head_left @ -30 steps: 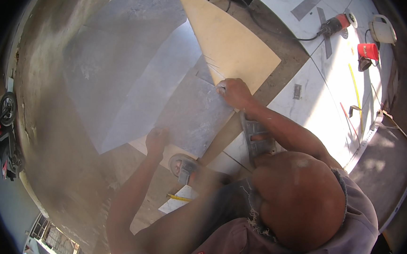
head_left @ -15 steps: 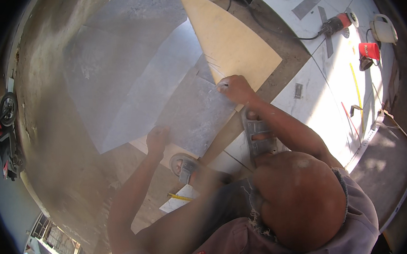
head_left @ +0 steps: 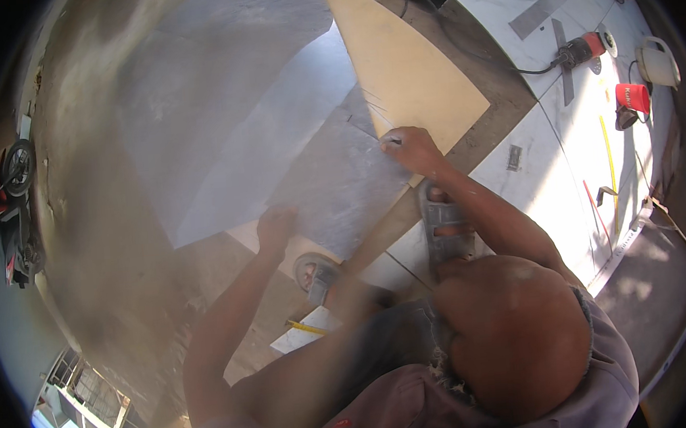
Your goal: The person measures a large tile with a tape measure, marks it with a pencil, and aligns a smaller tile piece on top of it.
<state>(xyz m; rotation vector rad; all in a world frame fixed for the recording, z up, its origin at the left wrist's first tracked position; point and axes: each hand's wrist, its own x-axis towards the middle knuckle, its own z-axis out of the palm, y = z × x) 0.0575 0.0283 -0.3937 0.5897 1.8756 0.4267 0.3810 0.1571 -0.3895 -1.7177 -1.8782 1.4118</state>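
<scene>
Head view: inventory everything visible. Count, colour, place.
Grey panels: count unclear, grey, centre
Tan panel: one, tan, upper centre
Tiles: several, white, right
Grey strips: two, grey, upper right
Grinder: one, red and black, upper right
Jug: one, whitish, far right
Red cylinder: one, red, below the jug
Yellow strips: two, yellow, right and lower centre
Motorbike: one, red and black, far left
Sandals: two, grey, lower centre
Shirt: one, mauve, bottom
Left hand: one, grey panels' near edge
Right hand: one, tan panel corner

Grey sheet (head_left: 273,127), 11 o'clock: smooth, soft sheen. Tan sheet (head_left: 420,65), 1 o'clock: smooth, matt. White tiles (head_left: 532,131), 2 o'clock: smooth, glossy. Shirt (head_left: 380,406), 6 o'clock: matt cloth.
</scene>
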